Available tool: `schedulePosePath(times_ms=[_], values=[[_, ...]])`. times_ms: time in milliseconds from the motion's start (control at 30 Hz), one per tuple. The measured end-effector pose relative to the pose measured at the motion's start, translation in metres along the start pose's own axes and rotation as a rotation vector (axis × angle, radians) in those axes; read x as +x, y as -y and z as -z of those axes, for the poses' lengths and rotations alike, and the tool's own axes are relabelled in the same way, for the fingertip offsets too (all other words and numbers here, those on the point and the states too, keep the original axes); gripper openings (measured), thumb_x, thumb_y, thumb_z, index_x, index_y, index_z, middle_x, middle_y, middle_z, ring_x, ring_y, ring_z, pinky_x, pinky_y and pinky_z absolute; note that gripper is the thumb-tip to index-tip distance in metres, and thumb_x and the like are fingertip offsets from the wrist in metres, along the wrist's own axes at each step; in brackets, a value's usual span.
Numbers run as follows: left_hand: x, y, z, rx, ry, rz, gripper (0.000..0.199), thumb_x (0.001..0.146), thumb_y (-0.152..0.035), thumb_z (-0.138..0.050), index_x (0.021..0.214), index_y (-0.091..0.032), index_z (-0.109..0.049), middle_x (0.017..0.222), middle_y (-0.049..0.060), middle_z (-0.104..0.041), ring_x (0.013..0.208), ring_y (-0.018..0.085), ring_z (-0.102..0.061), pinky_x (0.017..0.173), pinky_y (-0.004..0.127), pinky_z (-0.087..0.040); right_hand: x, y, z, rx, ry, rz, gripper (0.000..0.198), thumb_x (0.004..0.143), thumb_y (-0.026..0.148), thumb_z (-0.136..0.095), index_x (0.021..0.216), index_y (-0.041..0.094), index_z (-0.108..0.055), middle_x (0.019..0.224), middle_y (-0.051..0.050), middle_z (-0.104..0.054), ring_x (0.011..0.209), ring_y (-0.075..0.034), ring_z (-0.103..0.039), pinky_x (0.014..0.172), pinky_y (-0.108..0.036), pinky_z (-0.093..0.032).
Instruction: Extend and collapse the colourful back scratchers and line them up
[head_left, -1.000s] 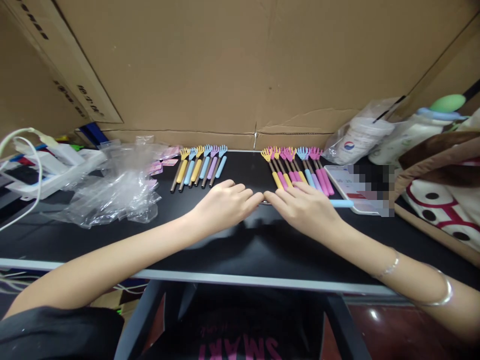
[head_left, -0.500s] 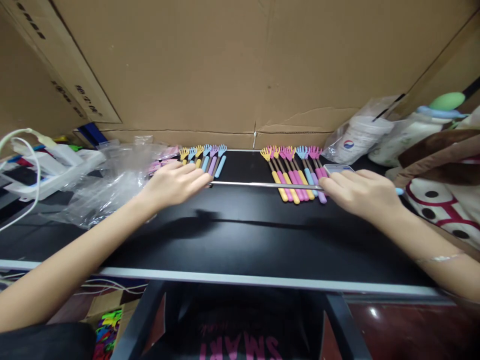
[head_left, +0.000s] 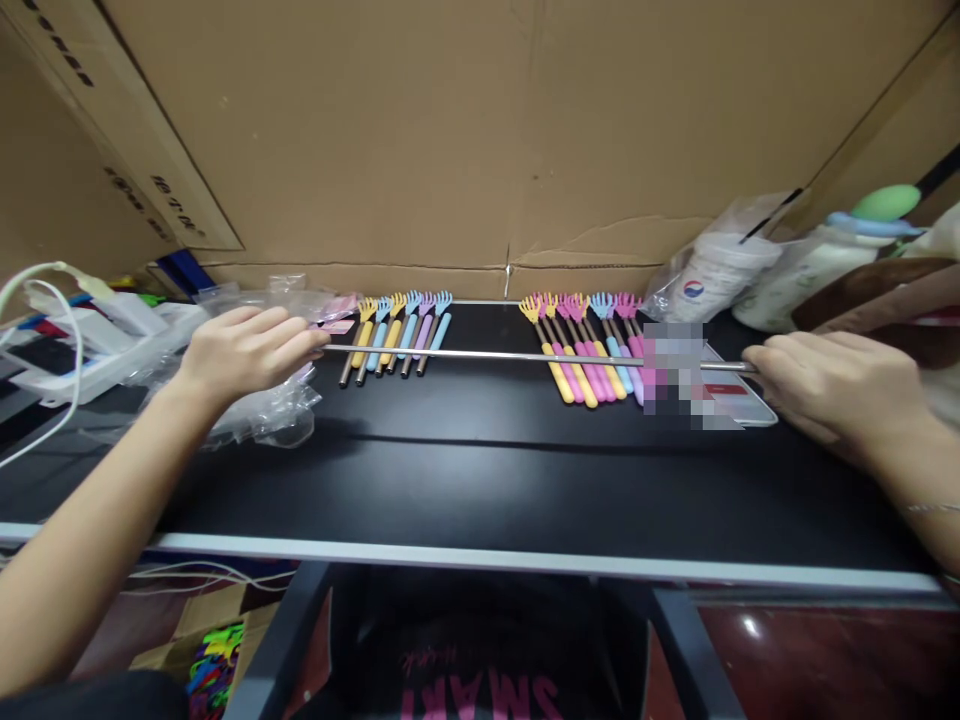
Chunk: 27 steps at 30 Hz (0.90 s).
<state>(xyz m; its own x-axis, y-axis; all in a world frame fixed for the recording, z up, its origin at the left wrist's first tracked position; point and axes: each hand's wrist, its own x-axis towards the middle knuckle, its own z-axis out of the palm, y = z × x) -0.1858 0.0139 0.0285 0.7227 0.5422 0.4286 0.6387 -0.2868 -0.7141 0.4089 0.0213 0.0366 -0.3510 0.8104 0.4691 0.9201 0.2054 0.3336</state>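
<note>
A long thin metal rod, the drawn-out shaft of a telescopic back scratcher (head_left: 480, 354), stretches level above the table between my hands. My left hand (head_left: 251, 350) is closed round one end, over the plastic bags. Around the thicker end my right hand (head_left: 840, 390) is closed, to the right of the phone; both ends are hidden by the fingers. Beyond the rod lie two rows of back scratchers with claw heads pointing away: the left group (head_left: 395, 340) in yellow, blue and purple, the right group (head_left: 592, 365) in yellow, pink, blue and purple.
Crumpled clear bags (head_left: 281, 420) and a white power strip (head_left: 97, 360) with cables occupy the left. A phone (head_left: 739, 390), a bagged cup (head_left: 712, 280) and a bottle (head_left: 821, 270) stand or lie at right. Cardboard (head_left: 450, 150) walls the back of the black table (head_left: 480, 500).
My hands have moved apart, left hand leftward and right hand rightward, and the metal shaft between them is much longer. More of the left back scratchers and the phone now show.
</note>
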Motion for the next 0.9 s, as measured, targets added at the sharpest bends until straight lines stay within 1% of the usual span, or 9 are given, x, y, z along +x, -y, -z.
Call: schedulePosePath(times_ms=[100, 167, 233, 367, 400, 467, 633, 767, 900], values=[[-0.007, 0.011, -0.005, 0.051, -0.014, -0.002, 0.02, 0.095, -0.029, -0.041, 0.083, -0.024, -0.055, 0.065, -0.003, -0.056, 0.067, 0.014, -0.043, 0.057, 0.025, -0.031, -0.001, -0.024, -0.005, -0.144, 0.151, 0.058, 0.02, 0.078, 0.034, -0.051, 0.078, 0.018, -0.065, 0.074, -0.011, -0.062, 0.066, -0.013, -0.044, 0.06, -0.029, -0.027], [-0.01, 0.017, -0.009, 0.042, -0.012, 0.01, 0.021, 0.095, -0.029, -0.041, 0.082, -0.023, -0.056, 0.065, -0.003, -0.057, 0.067, 0.013, -0.042, 0.056, 0.025, -0.029, -0.002, -0.037, -0.01, -0.18, 0.179, 0.053, 0.024, 0.079, 0.036, -0.051, 0.078, 0.018, -0.067, 0.072, -0.011, -0.062, 0.062, -0.013, -0.042, 0.056, -0.028, -0.025], [-0.011, 0.02, -0.012, 0.019, -0.005, 0.042, 0.023, 0.094, -0.031, -0.042, 0.08, -0.023, -0.058, 0.064, -0.003, -0.057, 0.065, 0.013, -0.042, 0.056, 0.024, -0.028, -0.004, -0.044, -0.014, -0.221, 0.1, 0.09, 0.028, 0.081, 0.038, -0.048, 0.076, 0.019, -0.068, 0.068, -0.009, -0.062, 0.059, -0.012, -0.042, 0.054, -0.027, -0.024], [-0.01, 0.019, -0.019, -0.095, 0.025, 0.128, 0.026, 0.092, -0.034, -0.044, 0.074, -0.023, -0.059, 0.06, -0.003, -0.055, 0.061, 0.012, -0.041, 0.053, 0.024, -0.024, -0.012, -0.036, -0.016, -0.318, -0.275, 0.288, 0.029, 0.083, 0.035, -0.045, 0.073, 0.019, -0.067, 0.07, -0.006, -0.064, 0.06, -0.013, -0.046, 0.053, -0.024, -0.027], [-0.011, 0.019, -0.021, -0.117, 0.031, 0.138, 0.027, 0.092, -0.035, -0.043, 0.073, -0.023, -0.06, 0.059, -0.003, -0.054, 0.06, 0.012, -0.041, 0.052, 0.024, -0.024, -0.014, -0.032, -0.015, -0.335, -0.332, 0.327, 0.029, 0.083, 0.036, -0.045, 0.072, 0.018, -0.066, 0.07, -0.005, -0.065, 0.06, -0.014, -0.047, 0.053, -0.024, -0.028], [-0.012, 0.018, -0.024, -0.119, 0.021, 0.131, 0.028, 0.092, -0.035, -0.042, 0.073, -0.023, -0.06, 0.058, -0.004, -0.055, 0.059, 0.011, -0.043, 0.052, 0.023, -0.025, -0.015, -0.026, -0.014, -0.362, -0.345, 0.322, 0.03, 0.083, 0.036, -0.045, 0.071, 0.018, -0.065, 0.068, -0.005, -0.064, 0.06, -0.014, -0.048, 0.052, -0.023, -0.028], [-0.015, 0.019, -0.028, -0.035, -0.121, 0.06, 0.025, 0.09, -0.038, -0.046, 0.075, -0.024, -0.061, 0.059, -0.005, -0.058, 0.06, 0.009, -0.045, 0.051, 0.02, -0.025, -0.01, -0.022, -0.014, -0.322, -0.057, 0.056, 0.028, 0.081, 0.038, -0.05, 0.081, 0.018, -0.069, 0.075, -0.007, -0.069, 0.064, -0.015, -0.055, 0.05, -0.024, -0.026], [-0.016, 0.015, -0.029, 0.008, -0.15, 0.02, 0.026, 0.092, -0.035, -0.043, 0.075, -0.022, -0.059, 0.059, -0.005, -0.057, 0.061, 0.008, -0.044, 0.051, 0.018, -0.022, -0.004, -0.016, -0.009, -0.289, 0.183, -0.161, 0.027, 0.079, 0.037, -0.056, 0.092, 0.017, -0.069, 0.073, -0.011, -0.067, 0.063, -0.016, -0.055, 0.049, -0.025, -0.022], [-0.013, 0.011, -0.026, 0.041, -0.159, -0.028, 0.031, 0.096, -0.031, -0.038, 0.073, -0.019, -0.056, 0.057, -0.004, -0.054, 0.06, 0.009, -0.042, 0.05, 0.019, -0.021, 0.002, -0.004, -0.002, -0.173, 0.314, -0.206, 0.029, 0.08, 0.038, -0.057, 0.099, 0.019, -0.066, 0.075, -0.01, -0.068, 0.06, -0.014, -0.052, 0.052, -0.025, -0.023]])
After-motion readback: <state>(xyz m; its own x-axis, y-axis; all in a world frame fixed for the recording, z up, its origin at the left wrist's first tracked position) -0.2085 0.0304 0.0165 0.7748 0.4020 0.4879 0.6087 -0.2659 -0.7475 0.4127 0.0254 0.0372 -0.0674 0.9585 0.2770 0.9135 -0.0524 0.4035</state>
